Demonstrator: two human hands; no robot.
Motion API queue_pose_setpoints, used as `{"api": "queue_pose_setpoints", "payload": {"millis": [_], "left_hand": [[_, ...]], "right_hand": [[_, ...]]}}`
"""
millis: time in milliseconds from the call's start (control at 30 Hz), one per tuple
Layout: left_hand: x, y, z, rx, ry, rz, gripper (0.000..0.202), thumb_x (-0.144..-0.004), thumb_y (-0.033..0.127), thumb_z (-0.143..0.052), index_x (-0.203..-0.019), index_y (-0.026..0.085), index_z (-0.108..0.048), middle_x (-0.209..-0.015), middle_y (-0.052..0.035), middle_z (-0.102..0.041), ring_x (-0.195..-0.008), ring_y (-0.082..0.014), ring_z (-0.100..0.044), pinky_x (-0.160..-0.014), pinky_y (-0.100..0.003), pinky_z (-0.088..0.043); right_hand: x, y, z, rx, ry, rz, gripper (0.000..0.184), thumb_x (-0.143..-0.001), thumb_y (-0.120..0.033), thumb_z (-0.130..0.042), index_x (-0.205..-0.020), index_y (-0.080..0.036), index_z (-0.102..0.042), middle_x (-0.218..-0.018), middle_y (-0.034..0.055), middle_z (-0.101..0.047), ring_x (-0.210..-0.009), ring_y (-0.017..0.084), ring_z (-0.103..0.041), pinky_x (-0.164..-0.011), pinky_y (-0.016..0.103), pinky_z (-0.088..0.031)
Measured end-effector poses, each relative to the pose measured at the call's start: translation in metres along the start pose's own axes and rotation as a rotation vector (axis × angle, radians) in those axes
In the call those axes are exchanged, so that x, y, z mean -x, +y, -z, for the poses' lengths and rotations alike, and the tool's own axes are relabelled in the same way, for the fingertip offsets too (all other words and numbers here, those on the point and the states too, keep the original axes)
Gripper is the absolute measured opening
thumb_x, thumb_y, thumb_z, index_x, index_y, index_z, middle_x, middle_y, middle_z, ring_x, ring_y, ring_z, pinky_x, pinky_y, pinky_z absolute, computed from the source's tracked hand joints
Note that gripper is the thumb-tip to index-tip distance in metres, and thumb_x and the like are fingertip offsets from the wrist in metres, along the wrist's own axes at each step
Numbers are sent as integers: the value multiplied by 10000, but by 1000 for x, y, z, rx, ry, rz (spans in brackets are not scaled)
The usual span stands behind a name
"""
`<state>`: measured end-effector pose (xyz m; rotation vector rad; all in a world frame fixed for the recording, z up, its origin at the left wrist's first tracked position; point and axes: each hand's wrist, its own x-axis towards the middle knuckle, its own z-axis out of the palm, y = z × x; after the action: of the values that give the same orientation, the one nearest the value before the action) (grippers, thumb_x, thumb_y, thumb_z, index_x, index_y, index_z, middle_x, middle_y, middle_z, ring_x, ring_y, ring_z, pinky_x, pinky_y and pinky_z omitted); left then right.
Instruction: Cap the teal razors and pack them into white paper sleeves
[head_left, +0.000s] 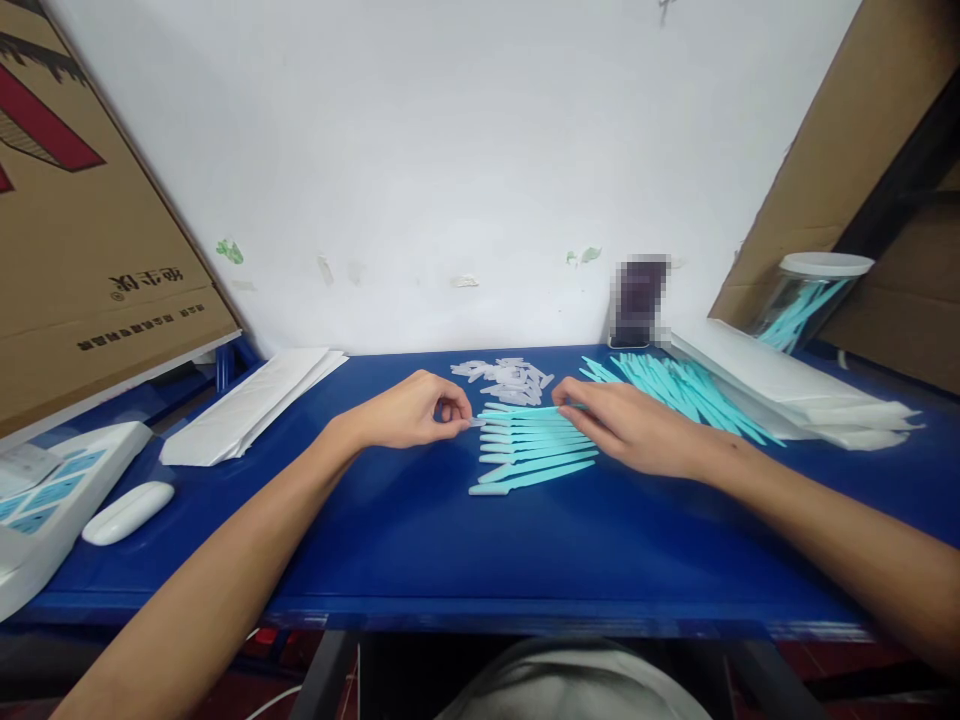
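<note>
Turquoise eyebrow razors (551, 467) with pale caps on their left ends lie in a row on the blue table. My left hand (420, 408) is at the left end of the row, thumb and forefinger pinched on a small clear cap (476, 422). My right hand (626, 420) is closed on the handle of one razor near the top of the row, its fingertips covering part of the handle. Just behind the row is a pile of loose clear caps (511, 380). To the right, partly behind my right hand, lies a heap of more turquoise razors (686, 390).
White paper sleeves (251, 405) lie at the left, near a white oval case (129, 512) and a white tray (82, 505). White packets (780, 390) and a lidded jar (806, 300) of razors stand right. A pixelated dark object (637, 300) leans on the wall.
</note>
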<state>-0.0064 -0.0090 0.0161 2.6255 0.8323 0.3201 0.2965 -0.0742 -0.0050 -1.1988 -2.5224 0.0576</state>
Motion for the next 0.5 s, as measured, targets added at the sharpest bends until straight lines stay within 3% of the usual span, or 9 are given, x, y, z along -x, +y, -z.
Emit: {"api": "queue_pose_setpoints", "payload": {"millis": [333,500], "left_hand": [[1,1,4,8,1,36,174,-876,285,-656,-921,150,-756,-882,-48,-758,-741,-142,-626,-712,-262,-479],[-3,8,-6,56,40,-15,207,-908,325,-636,-924,148,-743,-894,-55,-747,-760,-145,-613,-723,-270,-474]], "right_hand": [[0,0,4,18,-11,-2,264,-1055,-338,-326,-1056,-200,-551,-883,71,-668,-687,192,-570,-631,312,-351],[0,-6,0,-43,5,9,265,-1061,-349,-320,-1030,-202,-539,-889,72,-657,-709,194,-567,-652,314,-365]]}}
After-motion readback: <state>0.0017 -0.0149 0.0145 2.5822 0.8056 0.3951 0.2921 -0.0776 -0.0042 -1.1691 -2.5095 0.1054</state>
